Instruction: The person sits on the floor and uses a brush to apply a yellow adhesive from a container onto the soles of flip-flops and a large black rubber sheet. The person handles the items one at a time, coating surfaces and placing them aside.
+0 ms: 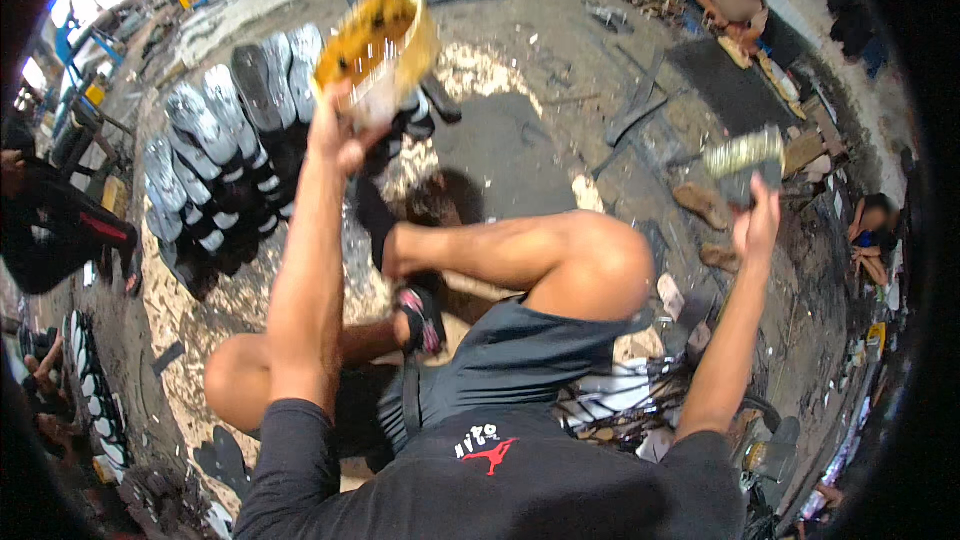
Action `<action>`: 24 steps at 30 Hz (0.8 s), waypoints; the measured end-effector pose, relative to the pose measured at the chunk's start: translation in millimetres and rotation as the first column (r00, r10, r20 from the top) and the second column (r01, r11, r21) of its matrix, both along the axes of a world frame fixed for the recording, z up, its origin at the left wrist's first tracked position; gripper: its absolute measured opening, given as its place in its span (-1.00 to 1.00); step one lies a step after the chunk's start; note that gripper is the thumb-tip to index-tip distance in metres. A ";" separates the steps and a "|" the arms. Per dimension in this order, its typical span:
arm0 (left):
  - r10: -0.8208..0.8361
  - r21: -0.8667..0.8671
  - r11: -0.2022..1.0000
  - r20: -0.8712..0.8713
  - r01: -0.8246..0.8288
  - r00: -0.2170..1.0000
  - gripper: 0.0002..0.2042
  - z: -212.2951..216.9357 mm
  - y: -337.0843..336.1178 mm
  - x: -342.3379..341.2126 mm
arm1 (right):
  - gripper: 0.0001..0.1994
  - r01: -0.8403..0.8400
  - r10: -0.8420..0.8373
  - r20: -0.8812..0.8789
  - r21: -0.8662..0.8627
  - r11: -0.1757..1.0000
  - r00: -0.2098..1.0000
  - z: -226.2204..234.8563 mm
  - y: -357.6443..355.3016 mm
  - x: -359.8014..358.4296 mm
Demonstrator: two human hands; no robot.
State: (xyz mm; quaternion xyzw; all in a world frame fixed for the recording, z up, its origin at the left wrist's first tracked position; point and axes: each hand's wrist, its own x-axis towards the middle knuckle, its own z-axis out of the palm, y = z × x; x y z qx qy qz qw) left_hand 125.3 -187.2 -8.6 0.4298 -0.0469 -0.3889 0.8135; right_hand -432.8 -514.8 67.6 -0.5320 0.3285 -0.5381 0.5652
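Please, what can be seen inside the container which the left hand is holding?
Inside the container, amber-coloured material with dark patches shows, blurred. Whatever lies beneath it is covered and cannot be seen.

My black T-shirt (590, 490) and dark grey shorts (500, 360).
The T-shirt's short sleeves stop above my elbows, the left sleeve (285, 460) and the right sleeve (705, 470) as plain and dark as the body. On my chest sits a small red figure print (492, 455), with white printed marks (475, 438) just beside it. My shorts are loose, creased cloth, ending near the knee; a narrow dark strip (412, 395) shows against them, strap or cord, I can't tell. My left hand (350, 130) and right hand (756, 225) are bare, as are my forearms and knees. One dark shoe or sandal (428, 322) has pink patches.
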 end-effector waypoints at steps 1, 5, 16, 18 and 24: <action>-0.029 -0.060 0.998 0.102 0.036 0.994 -0.33 14.7 -4.4 10.7 | -0.63 -0.026 0.026 -0.002 0.047 0.999 1.000 17.1 -4.8 35.1; -0.032 -0.101 0.994 0.188 0.052 0.982 -0.27 72.9 -28.0 29.8 | -0.58 -0.238 0.102 -0.457 -0.251 0.938 0.884 27.5 -64.5 169.0; 0.125 0.071 0.987 0.210 -0.143 0.970 -0.32 106.2 -63.5 200.4 | -0.63 -0.648 -0.028 -0.918 -0.301 0.700 0.396 -94.4 -136.3 517.4; 0.138 0.071 0.984 0.267 -0.162 0.954 -0.32 118.5 -45.0 231.2 | -0.62 -0.781 0.025 -0.940 -0.267 0.564 0.340 -99.2 -125.3 563.7; 0.139 0.042 0.989 0.124 -0.145 0.983 -0.38 193.9 1.1 258.3 | -0.67 -0.770 0.262 -0.888 -0.145 0.621 0.378 -20.4 -119.6 608.1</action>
